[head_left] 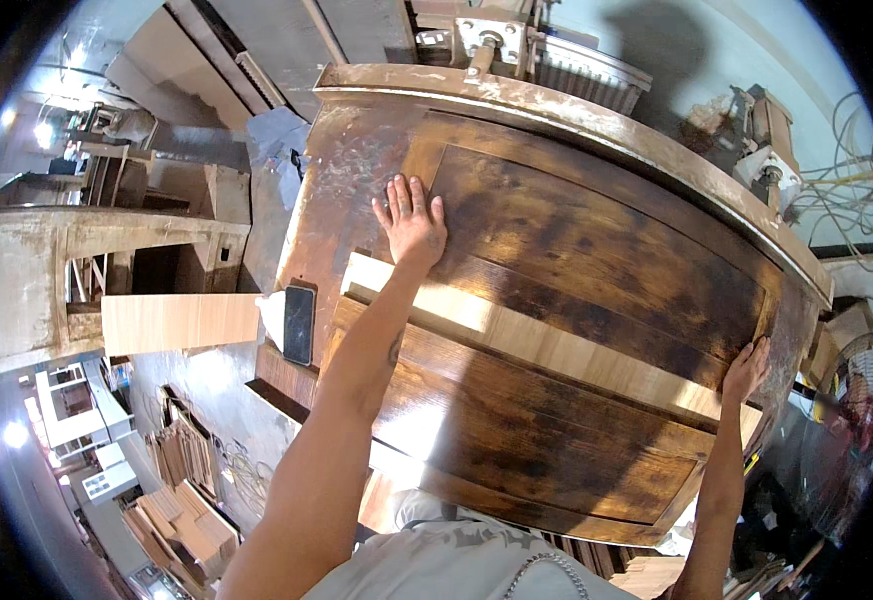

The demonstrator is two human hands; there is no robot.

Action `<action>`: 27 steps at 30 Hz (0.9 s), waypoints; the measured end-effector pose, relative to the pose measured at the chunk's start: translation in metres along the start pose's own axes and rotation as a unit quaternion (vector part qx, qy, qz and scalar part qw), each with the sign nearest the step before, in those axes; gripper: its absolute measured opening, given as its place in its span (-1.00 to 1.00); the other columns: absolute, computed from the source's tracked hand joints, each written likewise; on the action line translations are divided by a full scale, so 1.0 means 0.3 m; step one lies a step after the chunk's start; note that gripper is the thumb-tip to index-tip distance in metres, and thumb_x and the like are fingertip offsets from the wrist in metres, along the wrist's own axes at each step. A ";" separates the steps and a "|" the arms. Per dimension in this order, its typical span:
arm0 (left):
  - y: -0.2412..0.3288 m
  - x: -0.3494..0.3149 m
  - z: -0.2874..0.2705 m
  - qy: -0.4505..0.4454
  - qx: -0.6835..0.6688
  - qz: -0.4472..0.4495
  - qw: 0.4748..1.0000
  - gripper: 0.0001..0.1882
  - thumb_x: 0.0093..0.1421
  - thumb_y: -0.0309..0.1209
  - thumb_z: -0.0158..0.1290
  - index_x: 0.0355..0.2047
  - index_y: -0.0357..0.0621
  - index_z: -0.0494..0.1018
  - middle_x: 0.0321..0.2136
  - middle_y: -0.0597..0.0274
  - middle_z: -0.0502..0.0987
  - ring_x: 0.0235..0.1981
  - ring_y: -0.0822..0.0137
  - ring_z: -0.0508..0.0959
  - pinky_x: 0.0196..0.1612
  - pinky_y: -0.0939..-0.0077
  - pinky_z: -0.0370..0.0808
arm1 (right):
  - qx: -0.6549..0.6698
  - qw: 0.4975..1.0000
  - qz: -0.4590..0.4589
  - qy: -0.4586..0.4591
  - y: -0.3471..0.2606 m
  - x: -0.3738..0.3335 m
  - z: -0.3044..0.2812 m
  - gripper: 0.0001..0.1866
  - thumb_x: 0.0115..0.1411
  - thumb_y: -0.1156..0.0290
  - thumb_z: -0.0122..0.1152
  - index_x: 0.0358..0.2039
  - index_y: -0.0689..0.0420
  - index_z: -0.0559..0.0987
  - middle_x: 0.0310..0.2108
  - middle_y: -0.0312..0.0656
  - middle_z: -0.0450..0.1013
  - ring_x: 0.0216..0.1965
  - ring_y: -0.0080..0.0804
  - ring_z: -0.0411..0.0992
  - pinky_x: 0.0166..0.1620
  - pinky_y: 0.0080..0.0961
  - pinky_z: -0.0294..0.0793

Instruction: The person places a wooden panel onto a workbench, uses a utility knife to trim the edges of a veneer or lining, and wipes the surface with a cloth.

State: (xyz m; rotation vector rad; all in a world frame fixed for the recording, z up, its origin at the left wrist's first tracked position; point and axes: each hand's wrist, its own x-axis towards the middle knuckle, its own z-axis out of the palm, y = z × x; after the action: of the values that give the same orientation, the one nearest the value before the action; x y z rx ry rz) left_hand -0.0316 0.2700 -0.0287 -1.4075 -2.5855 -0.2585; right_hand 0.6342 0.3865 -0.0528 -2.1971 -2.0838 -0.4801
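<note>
In the head view, I see the far dark wooden panel (577,225) stretching toward four o'clock from the left hand (417,232), fingers apart and flat, and toward ten from the right hand (749,370), whose fingers seem together, though I can't tell if they curl. Both touch it, neither nearer. Its long axis points ten to four, beyond a pale strip (557,338).

The person wears a pale grey shirt (407,568) with a darker grey print (460,541) and a silvery link chain (548,559), and the bare left forearm (369,352) bears a dark mark (395,347).
</note>
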 end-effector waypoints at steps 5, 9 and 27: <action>-0.012 -0.007 -0.013 -0.027 0.000 -0.014 1.000 -0.40 0.31 -0.08 -0.39 0.22 -0.22 0.08 0.26 -0.07 0.00 0.31 0.05 -0.05 0.30 -0.05 -0.32 | 0.037 0.999 -0.014 0.028 -0.002 -0.007 0.004 -0.52 0.36 0.11 -0.35 0.22 -0.01 0.21 0.26 -0.31 0.10 0.25 -0.37 0.08 0.29 -0.13 -0.17; -0.014 -0.010 -0.021 -0.041 0.002 -0.022 0.999 -0.41 0.32 -0.08 -0.42 0.23 -0.20 0.07 0.28 -0.01 -0.02 0.31 0.10 -0.05 0.31 0.00 -0.33 | 0.098 0.995 0.004 0.023 0.004 -0.010 0.012 -0.53 0.36 0.11 -0.34 0.20 -0.01 0.24 0.25 -0.31 0.12 0.24 -0.36 0.11 0.28 -0.12 -0.16; -0.044 -0.002 0.017 0.007 0.040 0.047 0.998 -0.42 0.34 -0.04 -0.40 0.23 -0.15 0.12 0.25 -0.02 0.06 0.25 0.00 0.06 0.27 0.07 -0.03 | 0.128 0.985 0.113 -0.011 -0.087 -0.002 -0.098 -0.50 0.28 0.14 -0.17 0.19 0.03 0.26 0.24 -0.05 0.08 0.22 -0.07 0.10 0.20 -0.11 0.07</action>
State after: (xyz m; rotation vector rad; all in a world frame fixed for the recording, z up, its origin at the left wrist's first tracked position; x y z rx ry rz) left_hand -0.0429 0.2636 -0.0346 -1.4895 -2.4804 -0.1492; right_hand 0.6034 0.3802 -0.0293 -2.2528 -1.7600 -0.1597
